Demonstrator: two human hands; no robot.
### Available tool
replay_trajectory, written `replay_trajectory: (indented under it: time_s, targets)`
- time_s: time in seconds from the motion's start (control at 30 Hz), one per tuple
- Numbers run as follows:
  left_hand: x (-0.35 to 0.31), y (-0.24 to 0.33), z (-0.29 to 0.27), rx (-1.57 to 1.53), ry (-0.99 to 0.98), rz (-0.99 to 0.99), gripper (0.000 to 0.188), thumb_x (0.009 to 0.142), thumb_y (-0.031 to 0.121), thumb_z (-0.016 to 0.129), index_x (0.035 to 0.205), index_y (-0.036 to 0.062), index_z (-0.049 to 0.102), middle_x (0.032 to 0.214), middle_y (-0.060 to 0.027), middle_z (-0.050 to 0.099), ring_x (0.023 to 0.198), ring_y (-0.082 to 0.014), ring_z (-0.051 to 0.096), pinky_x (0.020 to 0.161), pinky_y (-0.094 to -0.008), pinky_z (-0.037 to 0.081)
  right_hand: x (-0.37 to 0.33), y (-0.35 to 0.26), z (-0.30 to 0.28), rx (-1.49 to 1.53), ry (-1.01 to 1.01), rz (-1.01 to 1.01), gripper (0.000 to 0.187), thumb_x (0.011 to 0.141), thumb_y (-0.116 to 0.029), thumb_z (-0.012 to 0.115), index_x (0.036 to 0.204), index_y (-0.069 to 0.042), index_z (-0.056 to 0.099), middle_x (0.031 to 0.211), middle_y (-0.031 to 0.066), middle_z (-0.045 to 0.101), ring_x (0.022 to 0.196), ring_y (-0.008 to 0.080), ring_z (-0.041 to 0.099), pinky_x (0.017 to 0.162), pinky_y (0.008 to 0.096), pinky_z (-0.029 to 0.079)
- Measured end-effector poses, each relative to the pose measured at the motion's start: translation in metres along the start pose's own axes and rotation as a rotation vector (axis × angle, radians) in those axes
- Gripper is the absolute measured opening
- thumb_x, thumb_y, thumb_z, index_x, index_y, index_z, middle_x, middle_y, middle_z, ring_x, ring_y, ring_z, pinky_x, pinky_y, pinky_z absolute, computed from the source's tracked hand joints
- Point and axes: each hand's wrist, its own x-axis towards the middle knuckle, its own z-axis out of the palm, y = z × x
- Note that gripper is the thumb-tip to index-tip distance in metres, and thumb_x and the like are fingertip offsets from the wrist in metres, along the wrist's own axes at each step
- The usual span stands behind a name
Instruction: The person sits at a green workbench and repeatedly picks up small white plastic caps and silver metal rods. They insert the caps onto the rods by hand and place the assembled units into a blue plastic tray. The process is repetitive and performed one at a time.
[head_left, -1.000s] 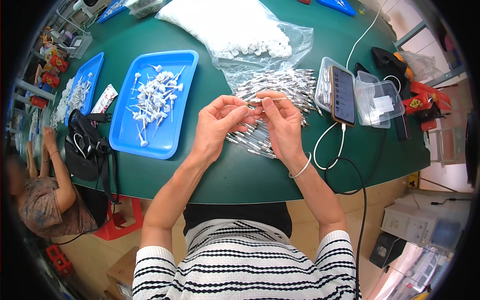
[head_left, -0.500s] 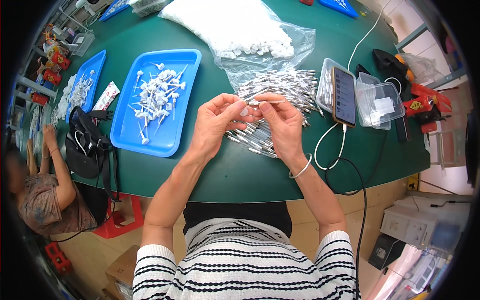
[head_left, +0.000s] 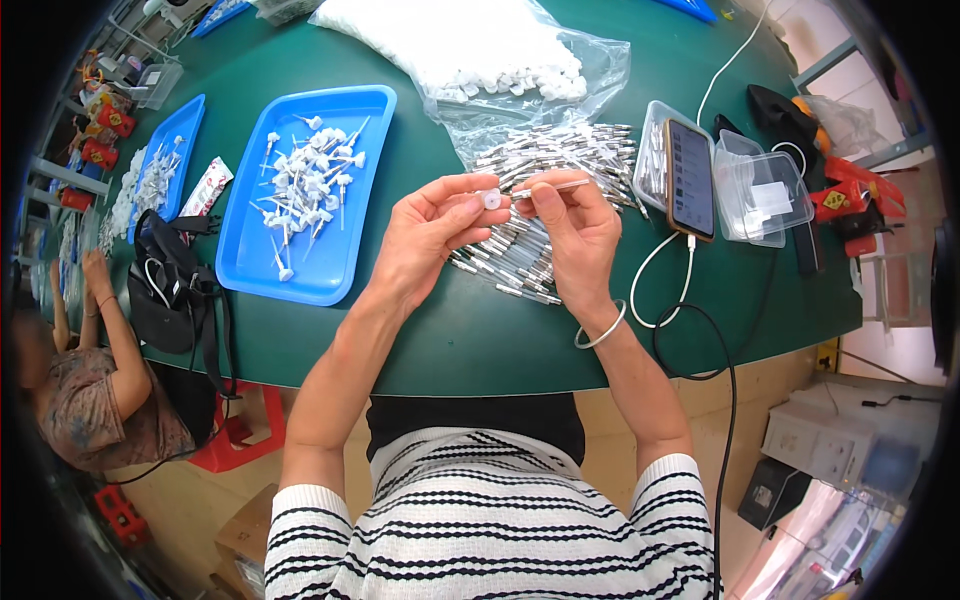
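Observation:
My left hand (head_left: 430, 225) pinches a small round white plastic cap (head_left: 491, 200) between thumb and fingers. Just to its right, my right hand (head_left: 572, 225) grips a thin metal-tipped rod (head_left: 548, 188), held nearly level with one end pointing at the cap. The two pieces are close together; I cannot tell whether they touch. Beneath and beyond my hands lies a pile of similar slim rods (head_left: 570, 150) with silvery ends. On the left, a blue tray (head_left: 345, 275) holds many white caps with thin stems (head_left: 310, 185).
A clear bag of white caps (head_left: 470, 60) lies at the back. To the right are a phone (head_left: 690, 180) on a charging cable, clear plastic boxes (head_left: 765, 215) and a red tool (head_left: 840, 200). A black bag (head_left: 165, 290) sits left, near a co-worker's arm (head_left: 115, 310).
My hands have drawn slightly apart, and the cap's round face now shows toward me. The rod stays in my right hand. The whole view has shifted slightly.

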Motion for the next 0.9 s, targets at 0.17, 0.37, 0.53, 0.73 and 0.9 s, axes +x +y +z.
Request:
replay_trajectory:
  time_s: [0.17, 0.37, 0.53, 0.73, 0.9]
  targets:
    - [0.0006, 0.0000, 0.0012, -0.031, 0.005, -0.029, 0.028, 0.091, 0.007, 0.058, 0.118, -0.0030, 0.057, 0.102, -0.0158, 0.067, 0.092, -0.0188, 0.067, 0.075, -0.0218, 0.056, -0.0006, -0.0019, 0.0002, -0.099, -0.010, -0.042, 0.012, 0.091, -0.012, 0.062, 0.095, 0.000, 0.061, 0.088, 0.0052, 0.066, 0.080, 0.0099, 0.062, 0.073, 0.0230, 0.049]
    - [0.0007, -0.0009, 0.0019, -0.050, -0.010, -0.035, 0.028, 0.092, 0.006, 0.057, 0.118, -0.0035, 0.057, 0.102, -0.0161, 0.067, 0.093, -0.0191, 0.067, 0.074, -0.0210, 0.057, 0.0001, 0.0019, -0.0012, -0.134, 0.007, -0.088, 0.010, 0.090, -0.010, 0.063, 0.092, -0.001, 0.061, 0.086, 0.0058, 0.066, 0.076, 0.0108, 0.064, 0.069, 0.0238, 0.051]
    - [0.0008, -0.0009, 0.0030, -0.049, -0.021, -0.044, 0.028, 0.092, 0.006, 0.057, 0.118, -0.0038, 0.057, 0.102, -0.0159, 0.067, 0.092, -0.0190, 0.067, 0.073, -0.0205, 0.057, 0.0011, 0.0030, -0.0010, -0.157, 0.015, -0.118, 0.009, 0.088, -0.009, 0.064, 0.092, -0.001, 0.061, 0.085, 0.0060, 0.066, 0.074, 0.0113, 0.064, 0.067, 0.0247, 0.052]
    - [0.0007, -0.0025, 0.0034, -0.039, -0.011, -0.033, 0.029, 0.091, 0.006, 0.058, 0.119, -0.0040, 0.057, 0.101, -0.0145, 0.067, 0.091, -0.0180, 0.068, 0.073, -0.0204, 0.056, 0.0019, 0.0003, -0.0003, -0.217, -0.003, -0.172, 0.008, 0.088, -0.008, 0.064, 0.090, -0.001, 0.062, 0.083, 0.0060, 0.066, 0.072, 0.0118, 0.064, 0.066, 0.0251, 0.052]
    - [-0.0012, -0.0022, 0.0047, -0.012, 0.010, -0.030, 0.028, 0.091, 0.006, 0.058, 0.118, -0.0040, 0.058, 0.100, -0.0143, 0.067, 0.090, -0.0175, 0.068, 0.073, -0.0205, 0.056, 0.0003, -0.0005, -0.0007, -0.269, 0.002, -0.147, 0.007, 0.086, -0.006, 0.065, 0.089, -0.001, 0.062, 0.082, 0.0061, 0.066, 0.072, 0.0117, 0.064, 0.065, 0.0252, 0.052]
